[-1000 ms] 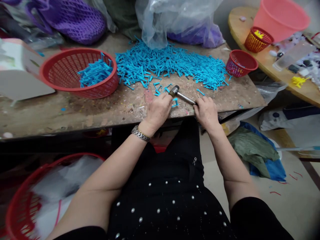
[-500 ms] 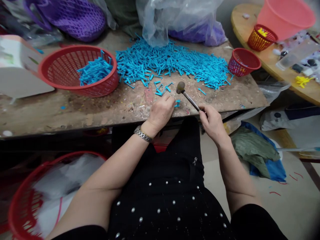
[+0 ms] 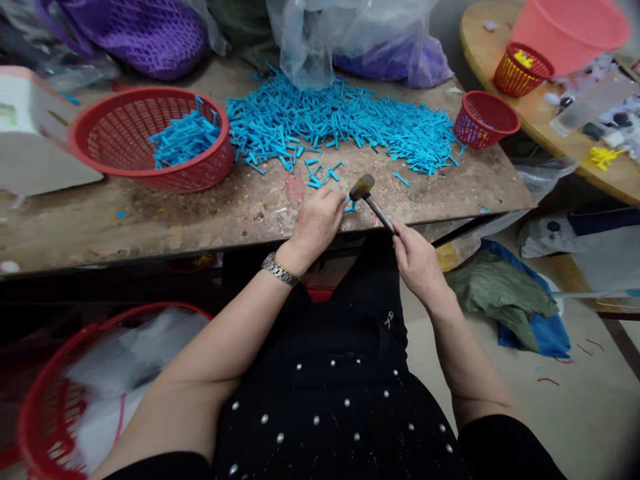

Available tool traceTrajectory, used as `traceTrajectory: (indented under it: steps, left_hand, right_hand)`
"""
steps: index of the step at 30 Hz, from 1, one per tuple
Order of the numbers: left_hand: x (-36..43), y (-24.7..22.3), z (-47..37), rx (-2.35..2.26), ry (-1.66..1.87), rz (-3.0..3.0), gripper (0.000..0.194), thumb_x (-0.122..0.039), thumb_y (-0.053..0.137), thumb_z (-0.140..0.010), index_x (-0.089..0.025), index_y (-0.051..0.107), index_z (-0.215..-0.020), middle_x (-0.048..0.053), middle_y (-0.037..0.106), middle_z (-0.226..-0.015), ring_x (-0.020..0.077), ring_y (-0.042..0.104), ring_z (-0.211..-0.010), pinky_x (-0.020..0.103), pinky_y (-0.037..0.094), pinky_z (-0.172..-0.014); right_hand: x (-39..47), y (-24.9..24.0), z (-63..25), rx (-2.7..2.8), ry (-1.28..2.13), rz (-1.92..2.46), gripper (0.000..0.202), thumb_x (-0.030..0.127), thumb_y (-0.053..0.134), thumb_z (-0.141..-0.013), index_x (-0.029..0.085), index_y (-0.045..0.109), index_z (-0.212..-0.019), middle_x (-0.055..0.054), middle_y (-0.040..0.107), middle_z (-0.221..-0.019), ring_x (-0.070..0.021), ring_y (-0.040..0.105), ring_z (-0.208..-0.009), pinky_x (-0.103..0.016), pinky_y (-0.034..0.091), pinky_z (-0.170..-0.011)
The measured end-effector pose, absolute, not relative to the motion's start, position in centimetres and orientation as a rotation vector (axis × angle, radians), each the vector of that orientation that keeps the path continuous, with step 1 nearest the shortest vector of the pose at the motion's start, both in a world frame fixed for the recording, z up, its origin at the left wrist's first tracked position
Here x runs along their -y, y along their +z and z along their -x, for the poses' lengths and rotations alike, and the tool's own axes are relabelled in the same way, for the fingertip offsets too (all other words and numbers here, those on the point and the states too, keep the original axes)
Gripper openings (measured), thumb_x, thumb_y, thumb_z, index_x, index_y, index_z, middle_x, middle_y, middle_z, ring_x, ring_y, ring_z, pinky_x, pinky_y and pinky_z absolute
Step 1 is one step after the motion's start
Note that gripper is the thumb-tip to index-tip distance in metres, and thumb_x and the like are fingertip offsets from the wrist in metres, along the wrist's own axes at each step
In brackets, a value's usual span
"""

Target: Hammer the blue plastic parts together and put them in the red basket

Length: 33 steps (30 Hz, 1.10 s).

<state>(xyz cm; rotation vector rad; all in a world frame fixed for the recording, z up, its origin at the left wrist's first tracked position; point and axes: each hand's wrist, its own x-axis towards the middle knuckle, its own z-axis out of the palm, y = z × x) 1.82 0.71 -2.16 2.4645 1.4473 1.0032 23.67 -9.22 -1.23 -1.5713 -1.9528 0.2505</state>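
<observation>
On the near side of the blue pile (image 3: 340, 120), a blue piece (image 3: 353, 206) sits beside the left hand (image 3: 319, 219), whose grip I cannot tell, and the hammer (image 3: 375, 205) the right hand (image 3: 420, 263) clasps, apparently for tapping, the next move calling for careful aim.

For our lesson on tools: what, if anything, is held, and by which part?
The right grip holds a hammer by its handle; whether the left grip holds anything cannot be told.

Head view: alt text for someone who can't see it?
The right hand grips a hammer, its head beside the left hand, over a worn workbench. Beyond lies a heap of small blue parts; left of it, a red basket holds more.
</observation>
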Motion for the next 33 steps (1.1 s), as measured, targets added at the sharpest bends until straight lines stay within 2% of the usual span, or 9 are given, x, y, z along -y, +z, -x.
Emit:
traceTrajectory:
  steps: [7,12,15,18,22,28,33]
  left_hand:
    - [-0.6,-2.4,-1.7,-1.420,1.034,-2.476,0.023,-0.018,0.047,-0.100,-0.017,0.069,-0.091,0.010,0.068,-0.094,0.0203,0.063,-0.091,0.032,0.052,-0.085]
    - [-0.5,-2.1,-1.5,-1.389,1.004,-2.417,0.023,-0.018,0.047,-0.100,-0.018,0.067,-0.088,0.010,0.068,-0.093,0.0201,0.062,-0.088,0.033,0.052,-0.083]
    - [-0.5,-2.2,-1.5,-1.385,1.015,-2.402,0.024,-0.019,0.048,-0.099,-0.019,0.067,-0.086,0.010,0.067,-0.092,0.0200,0.062,-0.086,0.034,0.052,-0.083]
    - [-0.6,-2.4,-1.6,-1.383,1.045,-2.389,0.022,-0.019,0.049,-0.099,-0.019,0.068,-0.086,0.010,0.067,-0.092,0.0199,0.062,-0.087,0.033,0.052,-0.083]
    - [-0.5,-2.3,-1.7,-1.417,0.985,-2.436,0.022,-0.018,0.049,-0.099,-0.017,0.069,-0.091,0.011,0.068,-0.094,0.0205,0.063,-0.088,0.033,0.052,-0.081]
    - [-0.4,-2.1,-1.5,-1.427,0.953,-2.499,0.021,-0.016,0.050,-0.099,-0.015,0.069,-0.089,0.012,0.069,-0.094,0.0216,0.064,-0.088,0.033,0.052,-0.079]
    - [-0.7,-2.2,-1.1,-1.390,1.051,-2.398,0.019,-0.020,0.052,-0.099,-0.016,0.070,-0.094,0.010,0.071,-0.095,0.0220,0.065,-0.092,0.034,0.051,-0.085]
  right_hand:
    - [9.4,0.5,-23.9,1.944,0.210,1.508,0.040,0.030,0.041,-0.104,0.019,0.063,-0.135,-0.013,0.073,-0.126,-0.0277,0.068,-0.118,-0.048,0.055,-0.105]
    - [11.0,2.9,-23.7,1.822,0.075,1.407,0.045,0.035,0.036,-0.106,0.024,0.057,-0.145,-0.011,0.069,-0.132,-0.0297,0.067,-0.122,-0.052,0.055,-0.105]
    - [11.3,2.4,-23.4,1.740,0.028,1.411,0.050,0.036,0.031,-0.107,0.024,0.049,-0.152,-0.013,0.069,-0.130,-0.0304,0.069,-0.116,-0.052,0.057,-0.101]
    - [10.6,0.7,-23.4,1.861,0.086,1.486,0.050,0.035,0.033,-0.106,0.021,0.052,-0.149,-0.015,0.070,-0.126,-0.0312,0.068,-0.116,-0.052,0.057,-0.101]
    - [9.6,-0.4,-23.7,1.988,0.172,1.608,0.045,0.030,0.037,-0.104,0.017,0.059,-0.141,-0.017,0.072,-0.117,-0.0310,0.070,-0.110,-0.050,0.057,-0.098]
    - [9.4,1.0,-24.2,1.929,0.074,1.562,0.044,0.030,0.036,-0.105,0.018,0.058,-0.142,-0.015,0.070,-0.127,-0.0275,0.066,-0.119,-0.045,0.054,-0.103]
    - [8.1,0.6,-24.3,1.943,-0.031,1.699,0.043,0.027,0.039,-0.104,0.015,0.060,-0.141,-0.014,0.070,-0.127,-0.0269,0.066,-0.117,-0.039,0.054,-0.098]
